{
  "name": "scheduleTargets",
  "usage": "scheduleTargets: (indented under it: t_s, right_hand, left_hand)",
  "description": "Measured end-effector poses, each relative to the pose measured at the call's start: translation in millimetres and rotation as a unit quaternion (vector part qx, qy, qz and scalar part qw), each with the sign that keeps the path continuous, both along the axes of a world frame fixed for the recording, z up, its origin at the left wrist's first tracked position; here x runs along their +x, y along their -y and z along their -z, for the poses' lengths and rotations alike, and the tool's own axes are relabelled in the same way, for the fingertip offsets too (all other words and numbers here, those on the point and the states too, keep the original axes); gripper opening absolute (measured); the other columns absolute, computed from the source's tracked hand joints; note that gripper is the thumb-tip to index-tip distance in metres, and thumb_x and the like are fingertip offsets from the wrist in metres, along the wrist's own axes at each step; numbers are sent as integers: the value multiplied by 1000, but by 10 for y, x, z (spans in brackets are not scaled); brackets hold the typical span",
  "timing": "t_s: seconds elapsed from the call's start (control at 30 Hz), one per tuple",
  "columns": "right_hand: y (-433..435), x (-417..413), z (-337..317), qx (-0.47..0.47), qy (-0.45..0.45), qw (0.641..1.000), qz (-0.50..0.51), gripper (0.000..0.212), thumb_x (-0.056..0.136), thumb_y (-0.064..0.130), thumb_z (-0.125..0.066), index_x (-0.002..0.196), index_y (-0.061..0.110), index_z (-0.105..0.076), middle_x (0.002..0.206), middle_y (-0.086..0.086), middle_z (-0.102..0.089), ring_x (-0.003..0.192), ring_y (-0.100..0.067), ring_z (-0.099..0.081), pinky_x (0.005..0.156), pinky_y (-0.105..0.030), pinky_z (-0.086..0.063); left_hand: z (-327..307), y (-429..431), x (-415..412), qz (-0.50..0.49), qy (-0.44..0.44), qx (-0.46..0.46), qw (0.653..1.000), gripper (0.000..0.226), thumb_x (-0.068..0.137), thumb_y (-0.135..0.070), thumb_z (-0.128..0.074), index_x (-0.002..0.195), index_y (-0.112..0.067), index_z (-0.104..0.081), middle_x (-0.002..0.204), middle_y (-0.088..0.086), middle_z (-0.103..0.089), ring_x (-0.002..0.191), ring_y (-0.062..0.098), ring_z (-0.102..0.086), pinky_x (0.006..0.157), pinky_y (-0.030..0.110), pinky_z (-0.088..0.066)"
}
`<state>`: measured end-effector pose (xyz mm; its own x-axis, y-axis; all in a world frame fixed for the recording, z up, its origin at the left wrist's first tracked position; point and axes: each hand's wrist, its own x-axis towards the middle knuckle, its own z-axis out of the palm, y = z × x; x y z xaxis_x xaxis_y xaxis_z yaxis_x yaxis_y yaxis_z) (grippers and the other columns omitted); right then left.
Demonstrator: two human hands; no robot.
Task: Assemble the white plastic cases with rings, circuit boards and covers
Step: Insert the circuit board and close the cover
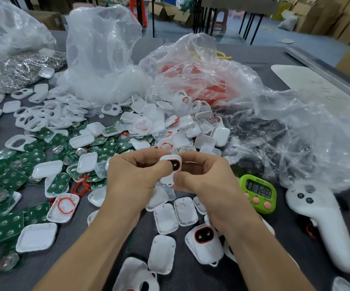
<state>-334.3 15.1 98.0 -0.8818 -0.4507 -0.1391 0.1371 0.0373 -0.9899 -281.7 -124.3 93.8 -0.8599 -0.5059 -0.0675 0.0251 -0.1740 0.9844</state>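
Both hands hold one white plastic case [171, 165] with a red ring and a dark button face, raised over the middle of the table. My left hand [134, 175] grips its left side, thumb pressing the button face. My right hand [203, 177] pinches its right side and lower end. An assembled case [204, 244] with a red-ringed button lies below my right wrist. Green circuit boards [33, 158] are strewn to the left. White covers [165, 219] lie under my hands. A cover holding a loose red ring [64, 207] sits lower left.
Clear plastic bags [102, 55] with parts stand behind the pile; one bag [193, 80] holds red pieces. A green digital timer [258, 192] and a white handheld controller [325, 225] lie to the right. White front shells [37, 118] heap at the left. Cardboard boxes stand in the background.
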Motion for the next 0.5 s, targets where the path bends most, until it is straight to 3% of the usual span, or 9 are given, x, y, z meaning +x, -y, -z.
scheduleTargets:
  t_s: [0.13, 0.33, 0.5]
  right_hand:
    - [12, 4, 11, 28, -11, 999, 18, 28, 72, 6, -74, 92, 25, -79, 84, -7, -79, 82, -26, -77, 78, -45, -65]
    - [-5, 6, 1, 67, -44, 995, 57, 25, 77, 3, -78, 86, 27, -77, 71, -3, -77, 60, -15, -72, 64, -35, -62]
    - [-37, -7, -45, 82, -47, 995, 35, 22, 81, 4, -76, 88, 25, -78, 72, 1, -78, 61, -10, -70, 66, -29, -59]
  left_hand:
    - [14, -10, 3, 25, 7, 8, 1000, 20, 77, 1, -80, 83, -18, -84, 85, 11, -80, 76, 19, -74, 67, 26, -60]
    - [11, -33, 5, 37, -4, -10, 999, 20, 79, 2, -81, 85, -17, -84, 81, 8, -80, 67, 10, -73, 59, 15, -53]
    - [30, -30, -5, 42, -6, -4, 999, 15, 77, -9, -85, 88, -19, -84, 86, 9, -80, 78, 18, -76, 67, 22, -58]
